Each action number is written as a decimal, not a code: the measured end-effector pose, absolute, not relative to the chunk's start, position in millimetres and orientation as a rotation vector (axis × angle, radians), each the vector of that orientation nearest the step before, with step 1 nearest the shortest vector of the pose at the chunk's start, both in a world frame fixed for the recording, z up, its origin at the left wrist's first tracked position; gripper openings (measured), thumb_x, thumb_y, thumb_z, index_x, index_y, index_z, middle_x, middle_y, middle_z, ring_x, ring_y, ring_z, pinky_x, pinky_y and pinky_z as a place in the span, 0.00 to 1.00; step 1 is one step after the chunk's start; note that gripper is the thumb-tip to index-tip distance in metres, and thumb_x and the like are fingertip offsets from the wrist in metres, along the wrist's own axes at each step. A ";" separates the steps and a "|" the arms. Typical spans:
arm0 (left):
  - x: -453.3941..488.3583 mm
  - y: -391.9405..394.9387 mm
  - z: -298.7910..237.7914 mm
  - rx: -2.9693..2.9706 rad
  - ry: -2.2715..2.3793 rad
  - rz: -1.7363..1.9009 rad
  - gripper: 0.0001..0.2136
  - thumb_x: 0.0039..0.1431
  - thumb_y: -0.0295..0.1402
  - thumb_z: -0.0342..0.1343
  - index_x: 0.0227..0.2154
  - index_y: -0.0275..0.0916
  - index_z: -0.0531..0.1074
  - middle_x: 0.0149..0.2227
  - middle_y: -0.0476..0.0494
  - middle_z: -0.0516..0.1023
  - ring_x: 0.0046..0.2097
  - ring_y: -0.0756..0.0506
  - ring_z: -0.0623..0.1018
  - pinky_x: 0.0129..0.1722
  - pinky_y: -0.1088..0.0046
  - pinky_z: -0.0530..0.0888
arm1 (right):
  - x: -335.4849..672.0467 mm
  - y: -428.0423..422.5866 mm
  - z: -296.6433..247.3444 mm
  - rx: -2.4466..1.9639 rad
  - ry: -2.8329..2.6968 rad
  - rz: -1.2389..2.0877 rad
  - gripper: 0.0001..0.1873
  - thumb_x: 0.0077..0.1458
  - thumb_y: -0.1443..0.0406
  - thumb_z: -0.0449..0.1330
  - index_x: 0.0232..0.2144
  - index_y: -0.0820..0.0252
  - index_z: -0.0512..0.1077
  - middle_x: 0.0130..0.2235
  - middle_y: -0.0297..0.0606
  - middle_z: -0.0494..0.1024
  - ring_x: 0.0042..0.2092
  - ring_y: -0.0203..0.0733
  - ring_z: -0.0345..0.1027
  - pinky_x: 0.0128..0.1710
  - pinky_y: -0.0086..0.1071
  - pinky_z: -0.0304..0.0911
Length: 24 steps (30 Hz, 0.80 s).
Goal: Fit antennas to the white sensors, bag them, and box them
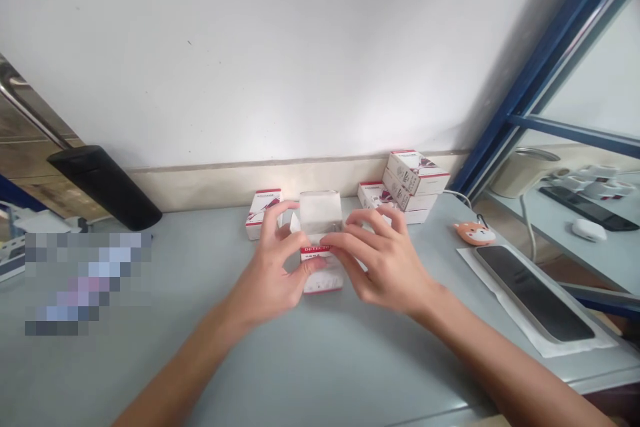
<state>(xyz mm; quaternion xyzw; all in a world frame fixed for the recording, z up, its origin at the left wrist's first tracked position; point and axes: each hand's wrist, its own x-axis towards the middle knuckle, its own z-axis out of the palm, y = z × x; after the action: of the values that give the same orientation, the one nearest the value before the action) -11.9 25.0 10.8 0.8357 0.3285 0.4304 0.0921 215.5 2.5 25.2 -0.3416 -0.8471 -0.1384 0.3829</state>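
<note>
Left hand [273, 267]: curled, holding the white detector box [323, 280].
Right hand [385, 260]: half open, fingertips on that box.
Box: on the gray counter [350, 360], between both hands.
Behind: more boxes [413, 180], stacked.

There are two hands, the left hand [273, 267] and the right hand [385, 260], and between them is one white box [323, 280]. Behind the left hand is one more red and white box [263, 213]. Behind the right hand I count four boxes [410, 180], I think. Right of this hand lie one black phone [533, 293] and one orange fox toy [475, 233].
</note>
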 end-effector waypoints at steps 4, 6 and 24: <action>-2.0 31.7 -10.1 2.425 1.095 1.486 0.06 0.65 0.29 0.63 0.34 0.42 0.71 0.63 0.40 0.60 0.57 0.38 0.74 0.44 0.63 0.78 | 236.3 20.6 25.1 -0.905 -1.944 -0.314 0.12 0.66 0.69 0.59 0.49 0.52 0.76 0.48 0.41 0.80 0.48 0.48 0.73 0.48 0.44 0.63; -2.1 34.8 -15.4 2.410 1.167 1.463 0.05 0.66 0.30 0.63 0.37 0.43 0.72 0.63 0.41 0.60 0.57 0.40 0.74 0.44 0.64 0.79 | 249.2 33.4 22.4 -1.070 -1.828 -0.298 0.13 0.69 0.68 0.55 0.50 0.52 0.76 0.49 0.43 0.79 0.47 0.49 0.74 0.47 0.43 0.66; -0.9 25.8 -16.2 2.444 1.162 1.282 0.03 0.72 0.27 0.54 0.43 0.42 0.69 0.67 0.37 0.51 0.46 0.48 0.78 0.42 0.66 0.80 | 257.4 49.8 8.3 -1.285 -1.735 -0.341 0.13 0.67 0.65 0.61 0.53 0.54 0.75 0.47 0.41 0.85 0.46 0.51 0.73 0.47 0.45 0.68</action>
<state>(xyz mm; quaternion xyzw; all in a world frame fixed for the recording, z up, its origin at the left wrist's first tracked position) -0.9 25.8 -16.2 0.8139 0.3869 0.4270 0.0738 257.4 49.8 8.3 -0.5220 -0.7047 -0.1384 0.4601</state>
